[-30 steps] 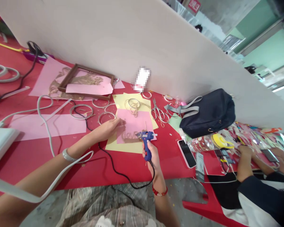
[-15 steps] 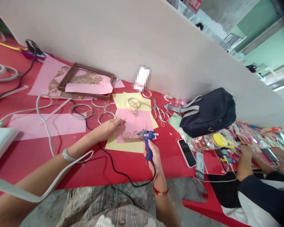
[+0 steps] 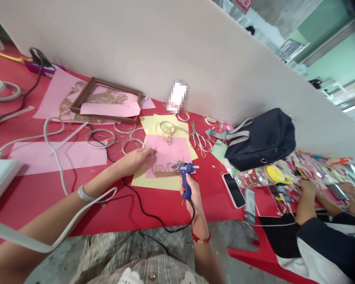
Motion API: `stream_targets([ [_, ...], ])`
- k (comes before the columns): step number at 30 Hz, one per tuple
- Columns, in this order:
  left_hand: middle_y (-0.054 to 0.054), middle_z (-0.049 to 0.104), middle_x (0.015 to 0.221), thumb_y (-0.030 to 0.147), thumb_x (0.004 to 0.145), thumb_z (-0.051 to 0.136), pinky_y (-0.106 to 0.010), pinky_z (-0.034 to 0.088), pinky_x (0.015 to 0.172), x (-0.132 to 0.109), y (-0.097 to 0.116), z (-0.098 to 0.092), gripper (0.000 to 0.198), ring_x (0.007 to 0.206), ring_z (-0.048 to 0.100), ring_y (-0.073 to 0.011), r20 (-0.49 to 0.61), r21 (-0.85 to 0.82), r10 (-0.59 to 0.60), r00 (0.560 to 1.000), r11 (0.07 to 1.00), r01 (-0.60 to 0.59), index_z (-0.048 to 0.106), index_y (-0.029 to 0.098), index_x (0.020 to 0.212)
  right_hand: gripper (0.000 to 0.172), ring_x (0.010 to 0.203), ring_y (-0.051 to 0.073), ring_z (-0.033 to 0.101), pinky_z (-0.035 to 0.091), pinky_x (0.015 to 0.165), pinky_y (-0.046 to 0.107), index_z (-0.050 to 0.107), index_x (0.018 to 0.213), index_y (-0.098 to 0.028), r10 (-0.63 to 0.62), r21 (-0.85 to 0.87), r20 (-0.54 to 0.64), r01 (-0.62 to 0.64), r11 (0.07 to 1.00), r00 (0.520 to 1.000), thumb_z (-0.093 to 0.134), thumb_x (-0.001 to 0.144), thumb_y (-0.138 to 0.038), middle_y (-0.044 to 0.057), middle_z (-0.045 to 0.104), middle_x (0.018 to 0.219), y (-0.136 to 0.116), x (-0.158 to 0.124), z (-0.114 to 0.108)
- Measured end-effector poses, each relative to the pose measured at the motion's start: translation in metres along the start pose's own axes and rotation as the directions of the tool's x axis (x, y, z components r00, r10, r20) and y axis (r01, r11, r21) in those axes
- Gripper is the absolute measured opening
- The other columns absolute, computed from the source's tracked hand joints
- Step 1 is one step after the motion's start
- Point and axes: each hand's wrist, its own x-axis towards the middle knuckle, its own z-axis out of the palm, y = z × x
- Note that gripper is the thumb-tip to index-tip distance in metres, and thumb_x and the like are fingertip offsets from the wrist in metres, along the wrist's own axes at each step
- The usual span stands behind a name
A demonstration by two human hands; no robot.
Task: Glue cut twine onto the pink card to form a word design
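Observation:
My right hand [image 3: 194, 194] grips a blue hot glue gun [image 3: 185, 183] with a black cord and a pale glue stick at its back. Its nozzle points left, over a small pink sheet [image 3: 173, 144]. Brown twine lettering [image 3: 163, 168] lies on that sheet beside the nozzle, partly hidden by the gun. At the sheet's left edge is my left hand [image 3: 139, 159], fingertips pinched together; what they hold, if anything, is too small to make out. Beneath the pink sheet are yellow sheets [image 3: 156, 184]. A loose coil of twine [image 3: 167, 136] rests on the paper above the lettering.
Scissors [image 3: 197, 141] lie right of the paper. Several tape rings [image 3: 101, 139] and a brown frame [image 3: 106, 83] are leftward. A white cable [image 3: 56, 157] crosses my left forearm. Rightward are a phone [image 3: 233, 191], bottle [image 3: 254, 177], dark bag [image 3: 262, 138] and another person's arm [image 3: 307, 203].
Both hands and the glue gun stay in nearly the same place. The view has shifted only slightly.

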Motion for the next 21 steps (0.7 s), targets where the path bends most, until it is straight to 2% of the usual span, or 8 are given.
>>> stream_targets([
  [4, -0.019, 0.075, 0.123, 0.043, 0.108, 0.042, -0.042, 0.058, 0.097, 0.001, 0.004, -0.003, 0.034, 0.111, 0.073, -0.0296, 0.006, -0.003, -0.013, 1.0, 1.0, 0.013, 0.06, 0.017, 0.115, 0.051, 0.05, 0.008, 0.05, 0.036, 0.043, 0.019, 0.067, 0.071, -0.019, -0.021, 0.003, 0.071, 0.021, 1.0, 0.997, 0.087, 0.066, -0.065, -0.002, 0.06, 0.06, 0.0, 0.002, -0.004],
  [8, -0.018, 0.076, 0.122, 0.043, 0.108, 0.042, -0.04, 0.058, 0.096, 0.001, 0.005, -0.004, 0.033, 0.112, 0.073, -0.0288, 0.018, 0.008, -0.029, 0.999, 1.0, 0.029, 0.061, 0.017, 0.116, 0.061, 0.039, 0.01, 0.048, 0.032, 0.036, 0.022, 0.068, 0.075, -0.018, -0.015, 0.0, 0.265, 0.015, 1.0, 0.964, 0.074, 0.073, -0.079, 0.001, 0.061, 0.056, 0.001, 0.0, -0.013],
  [10, -0.018, 0.076, 0.122, 0.04, 0.108, 0.041, -0.04, 0.058, 0.096, 0.001, 0.004, -0.004, 0.032, 0.112, 0.073, -0.0291, 0.011, 0.001, -0.034, 0.999, 0.999, 0.034, 0.062, 0.017, 0.116, 0.064, 0.037, 0.012, 0.051, 0.035, 0.036, 0.024, 0.068, 0.077, -0.018, -0.036, -0.005, 0.322, 0.04, 0.999, 0.946, 0.072, 0.073, -0.081, 0.002, 0.063, 0.057, 0.0, -0.004, -0.018],
  [15, -0.019, 0.075, 0.121, 0.043, 0.107, 0.043, -0.043, 0.058, 0.097, 0.001, 0.003, -0.002, 0.033, 0.111, 0.074, -0.0313, 0.009, -0.012, -0.029, 1.0, 0.999, 0.029, 0.061, 0.017, 0.115, 0.055, 0.043, 0.014, 0.059, 0.045, 0.042, 0.026, 0.07, 0.084, -0.018, -0.207, 0.047, 0.264, 0.201, 0.978, 0.942, 0.073, 0.078, -0.073, 0.003, 0.067, 0.064, -0.007, -0.018, -0.029],
  [17, -0.02, 0.075, 0.122, 0.043, 0.107, 0.044, -0.044, 0.058, 0.097, 0.002, 0.004, -0.002, 0.033, 0.111, 0.074, -0.0321, 0.004, -0.01, -0.026, 1.0, 1.0, 0.026, 0.061, 0.017, 0.115, 0.055, 0.043, 0.014, 0.058, 0.044, 0.042, 0.025, 0.071, 0.085, -0.018, -0.196, 0.055, 0.262, 0.188, 0.981, 0.945, 0.073, 0.079, -0.073, 0.003, 0.067, 0.064, -0.007, -0.019, -0.031],
  [21, -0.02, 0.075, 0.122, 0.044, 0.106, 0.044, -0.045, 0.058, 0.096, 0.003, 0.004, -0.002, 0.032, 0.111, 0.074, -0.0323, -0.01, -0.015, -0.01, 1.0, 1.0, 0.01, 0.06, 0.017, 0.113, 0.054, 0.041, 0.01, 0.051, 0.039, 0.04, 0.022, 0.07, 0.083, -0.018, -0.098, 0.027, 0.271, 0.094, 0.995, 0.958, 0.073, 0.079, -0.072, 0.0, 0.064, 0.061, 0.002, -0.008, -0.027],
])
